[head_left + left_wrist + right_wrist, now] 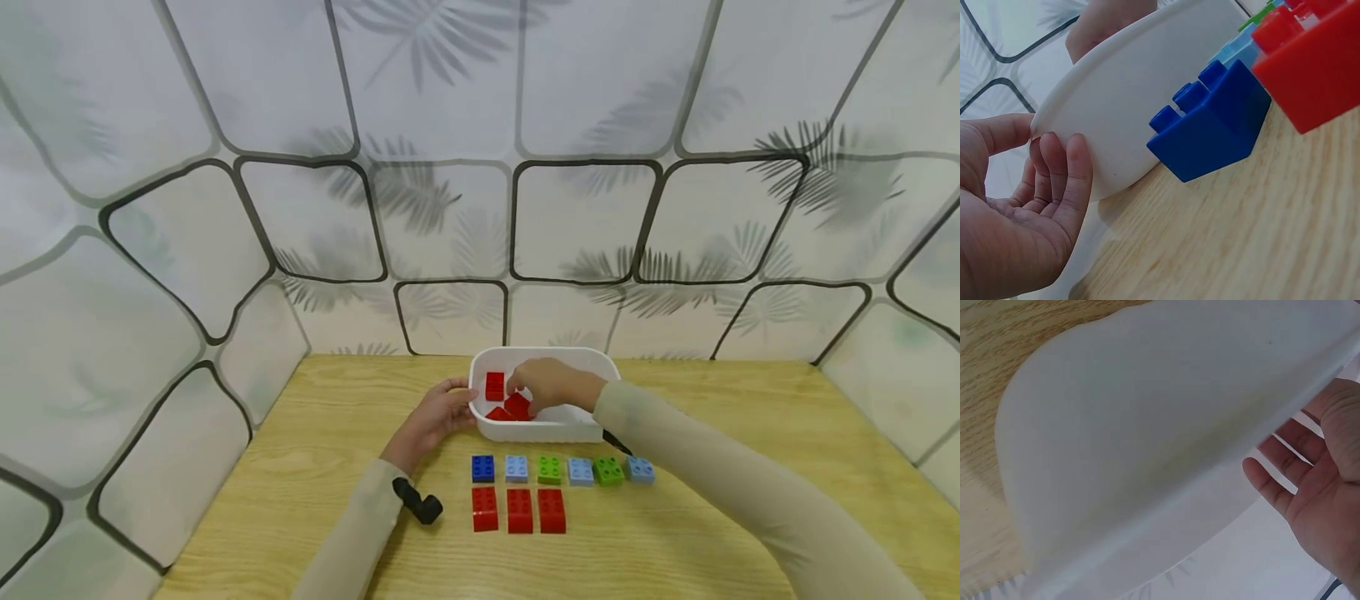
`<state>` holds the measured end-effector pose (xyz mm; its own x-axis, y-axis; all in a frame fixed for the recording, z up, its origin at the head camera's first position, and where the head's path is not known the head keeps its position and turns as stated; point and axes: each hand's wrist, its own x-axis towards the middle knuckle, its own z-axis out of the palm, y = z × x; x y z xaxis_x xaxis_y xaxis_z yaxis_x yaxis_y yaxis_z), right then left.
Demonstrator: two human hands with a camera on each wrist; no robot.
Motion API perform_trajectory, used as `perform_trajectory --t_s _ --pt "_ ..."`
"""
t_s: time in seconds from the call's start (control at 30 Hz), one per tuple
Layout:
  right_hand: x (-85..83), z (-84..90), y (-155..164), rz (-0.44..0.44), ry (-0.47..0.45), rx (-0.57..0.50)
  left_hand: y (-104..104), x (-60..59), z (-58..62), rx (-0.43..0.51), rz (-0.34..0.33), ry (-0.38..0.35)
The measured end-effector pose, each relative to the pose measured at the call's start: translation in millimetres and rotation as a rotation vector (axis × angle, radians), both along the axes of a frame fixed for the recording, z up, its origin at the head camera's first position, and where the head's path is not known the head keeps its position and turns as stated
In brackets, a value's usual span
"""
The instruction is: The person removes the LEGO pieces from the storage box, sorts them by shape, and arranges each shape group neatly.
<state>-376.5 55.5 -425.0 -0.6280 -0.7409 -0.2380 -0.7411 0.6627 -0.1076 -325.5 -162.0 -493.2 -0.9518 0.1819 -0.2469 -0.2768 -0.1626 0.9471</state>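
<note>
A white plastic tub stands at the back of the table. My left hand grips its left rim, thumb at the rim and fingers against the outer wall in the left wrist view. Inside the tub, my right hand reaches down with bent fingers at a red toy brick; whether it is pinched is hidden. Another red brick lies in the tub beside that hand. The right wrist view shows the right hand partly behind the tub wall, fingers loosely spread.
In front of the tub runs a row of blue, light blue and green bricks. Three red bricks form a nearer row. A patterned curtain hangs behind the wooden table.
</note>
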Motion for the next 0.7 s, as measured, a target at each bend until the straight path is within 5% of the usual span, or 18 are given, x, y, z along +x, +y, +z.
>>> perform_trajectory --t_s 0.47,0.7 --pt "-5.4 -6.3 -0.4 0.073 0.031 0.017 -1.8 2.7 1.7 0.028 -0.036 0.026" --pt "-7.5 -6.9 0.1 0.022 0.032 0.013 -1.1 -0.5 -0.8 0.022 -0.018 0.012"
